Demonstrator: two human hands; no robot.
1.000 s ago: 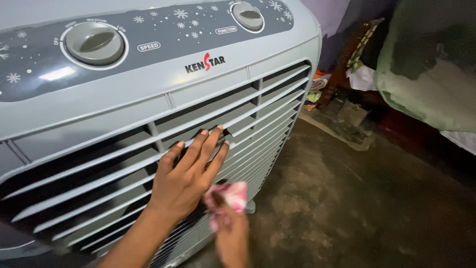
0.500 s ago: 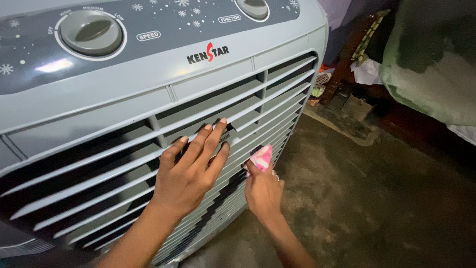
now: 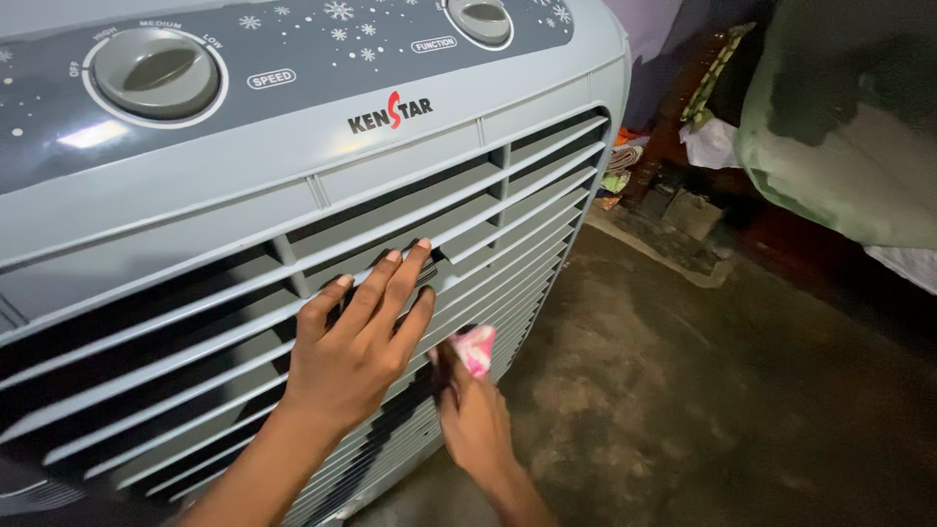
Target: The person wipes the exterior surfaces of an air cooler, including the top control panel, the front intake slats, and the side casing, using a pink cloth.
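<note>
A grey air cooler point(image 3: 195, 210) fills the left of the head view, with horizontal louvre slats point(image 3: 508, 210) across its front. My left hand point(image 3: 356, 342) lies flat on the slats, fingers spread and pointing up. My right hand point(image 3: 473, 415) is just below and to the right of it, gripping a small pink cloth point(image 3: 475, 347) pressed against the lower slats. The cooler's top panel carries two round grey knobs, one at the left point(image 3: 156, 73) and one at the right point(image 3: 485, 18).
A bare concrete floor point(image 3: 703, 390) spreads to the right of the cooler. A pale green sack-like bundle point(image 3: 839, 127) sits at the upper right. Dark clutter and scraps of cloth point(image 3: 683, 146) lie against the far wall behind the cooler's corner.
My right hand with the pink cloth moved up along the slats, then slid back to the left, closer to my left hand. My left hand has stayed flat on the louvres.
</note>
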